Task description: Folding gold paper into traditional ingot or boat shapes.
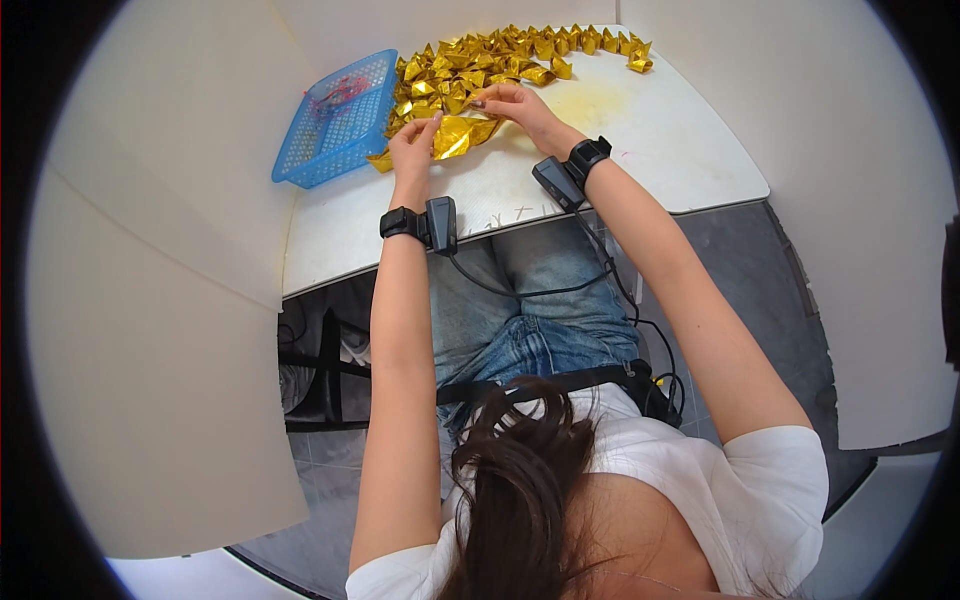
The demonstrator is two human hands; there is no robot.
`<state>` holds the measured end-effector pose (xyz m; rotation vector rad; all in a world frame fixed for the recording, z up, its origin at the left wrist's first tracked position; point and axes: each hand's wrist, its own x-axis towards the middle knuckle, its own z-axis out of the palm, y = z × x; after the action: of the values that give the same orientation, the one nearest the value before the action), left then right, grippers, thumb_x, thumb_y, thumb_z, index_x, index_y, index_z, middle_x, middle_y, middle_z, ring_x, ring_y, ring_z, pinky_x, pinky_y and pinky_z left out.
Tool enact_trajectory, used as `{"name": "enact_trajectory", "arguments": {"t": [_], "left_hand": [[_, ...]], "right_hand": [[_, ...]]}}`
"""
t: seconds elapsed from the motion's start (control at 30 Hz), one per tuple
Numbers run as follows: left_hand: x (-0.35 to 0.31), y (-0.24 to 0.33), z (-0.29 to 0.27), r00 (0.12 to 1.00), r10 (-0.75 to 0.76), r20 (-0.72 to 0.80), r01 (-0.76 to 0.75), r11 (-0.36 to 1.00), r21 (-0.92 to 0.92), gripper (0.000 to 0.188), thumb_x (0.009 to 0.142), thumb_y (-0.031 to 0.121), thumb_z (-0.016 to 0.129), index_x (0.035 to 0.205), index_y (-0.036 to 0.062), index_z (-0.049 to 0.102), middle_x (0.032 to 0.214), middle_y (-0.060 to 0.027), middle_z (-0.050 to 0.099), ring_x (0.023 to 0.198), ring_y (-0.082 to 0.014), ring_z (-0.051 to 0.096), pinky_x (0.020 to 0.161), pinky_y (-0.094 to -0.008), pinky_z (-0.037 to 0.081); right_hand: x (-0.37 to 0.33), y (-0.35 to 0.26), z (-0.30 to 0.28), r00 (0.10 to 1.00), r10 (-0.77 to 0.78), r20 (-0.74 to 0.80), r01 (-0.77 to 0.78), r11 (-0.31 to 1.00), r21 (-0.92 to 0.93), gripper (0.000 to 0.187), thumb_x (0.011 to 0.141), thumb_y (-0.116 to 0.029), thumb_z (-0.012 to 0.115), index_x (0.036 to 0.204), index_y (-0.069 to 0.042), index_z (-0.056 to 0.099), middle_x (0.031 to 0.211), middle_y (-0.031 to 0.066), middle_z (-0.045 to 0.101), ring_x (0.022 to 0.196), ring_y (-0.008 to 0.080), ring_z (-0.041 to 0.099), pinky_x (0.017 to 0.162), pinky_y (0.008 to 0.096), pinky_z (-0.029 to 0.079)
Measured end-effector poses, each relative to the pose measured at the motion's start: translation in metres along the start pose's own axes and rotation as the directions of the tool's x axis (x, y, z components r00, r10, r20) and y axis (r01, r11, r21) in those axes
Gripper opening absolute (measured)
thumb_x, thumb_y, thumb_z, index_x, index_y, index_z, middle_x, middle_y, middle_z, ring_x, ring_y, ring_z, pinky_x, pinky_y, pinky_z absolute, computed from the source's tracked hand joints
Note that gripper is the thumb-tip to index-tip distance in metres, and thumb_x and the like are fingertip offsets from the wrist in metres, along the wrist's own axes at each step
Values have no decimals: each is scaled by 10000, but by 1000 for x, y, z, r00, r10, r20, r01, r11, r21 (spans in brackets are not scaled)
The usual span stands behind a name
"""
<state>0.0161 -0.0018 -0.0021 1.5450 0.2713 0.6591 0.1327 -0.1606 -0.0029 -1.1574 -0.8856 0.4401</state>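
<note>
Both hands (414,147) (510,104) on gold foil (458,136) (creased)

packages: none | labels: none | signs: none | screens: none in view

A crinkled sheet of gold foil paper (462,135), partly folded, is laid flat on the white table, pinched at its nine o'clock and one o'clock edges. Folded gold foil pieces (500,55) are heaped at its twelve o'clock.
</note>
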Motion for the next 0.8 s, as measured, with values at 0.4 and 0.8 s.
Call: {"name": "enact_trajectory", "arguments": {"t": [0.4, 0.8], "left_hand": [[3, -3, -5, 999, -36, -26, 36, 999, -28, 165, 804, 292, 684, 792, 133, 641, 651, 97, 499, 569, -13, 422, 527, -175, 335], [3, -4, -6, 999, -15, -32, 11, 992, -129, 162, 840, 297, 643, 820, 138, 622, 676, 88, 535, 595, -18, 436, 556, -185, 358]], "right_hand": [[-4, 2, -4, 982, 62, -177, -109, 956, -271, 191, 751, -39, 616, 929, -96, 657, 769, -36, 611, 696, 39, 511, 608, 185, 379], [-5, -5, -2, 969, 96, -230, -122, 987, -101, 266, 816, 5, 502, 1013, -113, 636, 1055, -28, 581, 885, 65, 535, 786, 236, 472]]}}
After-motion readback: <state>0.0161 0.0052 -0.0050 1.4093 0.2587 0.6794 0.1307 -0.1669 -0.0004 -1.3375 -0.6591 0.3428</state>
